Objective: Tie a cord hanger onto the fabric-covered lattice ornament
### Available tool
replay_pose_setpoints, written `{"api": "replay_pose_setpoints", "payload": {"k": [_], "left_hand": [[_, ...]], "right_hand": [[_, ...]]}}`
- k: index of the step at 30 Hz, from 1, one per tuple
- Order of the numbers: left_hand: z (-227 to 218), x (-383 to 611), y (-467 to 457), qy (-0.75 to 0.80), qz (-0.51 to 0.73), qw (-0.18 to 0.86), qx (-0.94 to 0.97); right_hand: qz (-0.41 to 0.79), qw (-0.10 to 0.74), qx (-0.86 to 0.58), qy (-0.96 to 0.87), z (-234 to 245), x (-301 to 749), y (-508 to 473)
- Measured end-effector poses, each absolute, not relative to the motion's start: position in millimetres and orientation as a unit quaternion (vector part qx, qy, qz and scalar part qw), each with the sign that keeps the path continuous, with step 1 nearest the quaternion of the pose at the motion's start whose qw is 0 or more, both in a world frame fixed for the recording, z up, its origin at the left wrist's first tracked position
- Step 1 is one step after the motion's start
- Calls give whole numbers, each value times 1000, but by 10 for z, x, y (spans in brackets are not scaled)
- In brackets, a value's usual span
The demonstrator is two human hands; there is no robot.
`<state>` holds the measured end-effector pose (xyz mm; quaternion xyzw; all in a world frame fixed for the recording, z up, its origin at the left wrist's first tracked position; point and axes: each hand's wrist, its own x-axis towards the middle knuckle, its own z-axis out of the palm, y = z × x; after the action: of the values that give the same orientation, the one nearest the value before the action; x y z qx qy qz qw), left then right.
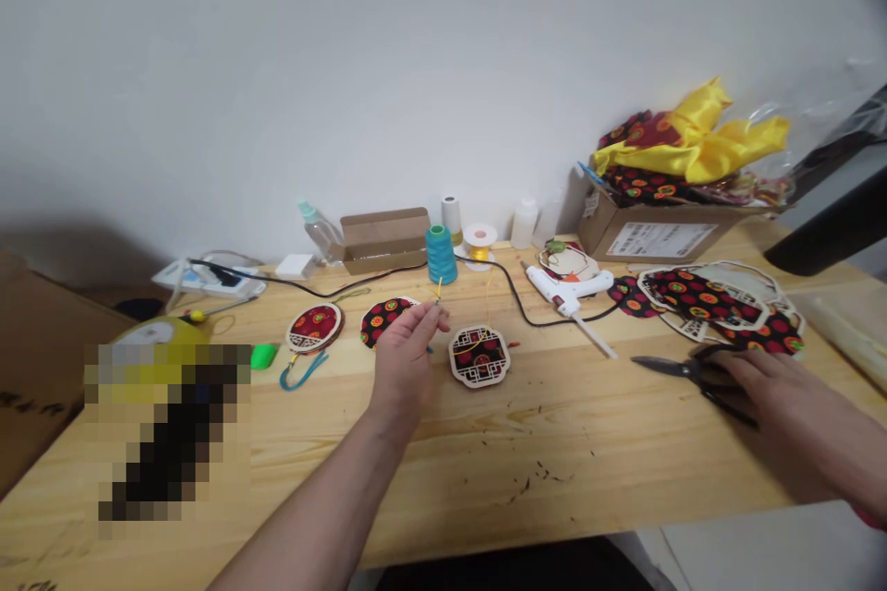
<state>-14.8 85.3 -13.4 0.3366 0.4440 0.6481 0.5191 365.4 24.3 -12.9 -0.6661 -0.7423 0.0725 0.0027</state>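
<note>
My left hand (410, 342) is closed in a pinch over the table, with a short end of yellow cord (439, 290) rising from its fingertips. Just right of it lies a scalloped wooden lattice piece (479, 356) backed with dark patterned fabric, a yellow cord running across it. At the right, my right hand (769, 383) has its fingers over the handles of black scissors (683, 368), whose blades point left. Partly hidden behind my left hand is a patterned fabric piece (380, 321). A finished-looking round fabric piece (315, 328) with a teal loop lies farther left.
A teal thread cone (441, 257) and a yellow cord spool (479, 246) stand near the wall. A white glue gun (565, 292) trails a black cable. At the right are stacked fabric pieces (727, 300) and a cardboard box (651, 231) full of fabric. Dark scraps dot the tabletop.
</note>
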Motion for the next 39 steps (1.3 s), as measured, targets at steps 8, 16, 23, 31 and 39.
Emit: {"api": "replay_pose_setpoints", "payload": {"k": [8,16,23,31,39], "left_hand": [[-93,-127,847,429,655,536,315],[-74,-138,829,412,657,546,318],[-50,-143,810,408,652,548,327],[-47,-147,802,397,657,554,323],[-55,-169,839,379,669,567,297]], "right_hand": [[172,87,-654,-732,30,3563,39],[144,136,-504,-841,445,2429,466],[70,30,-447,-891,438,1942,847],[21,-55,-426,-903,475,1677,954],[53,-109,-378,-918,472,1851,692]]}}
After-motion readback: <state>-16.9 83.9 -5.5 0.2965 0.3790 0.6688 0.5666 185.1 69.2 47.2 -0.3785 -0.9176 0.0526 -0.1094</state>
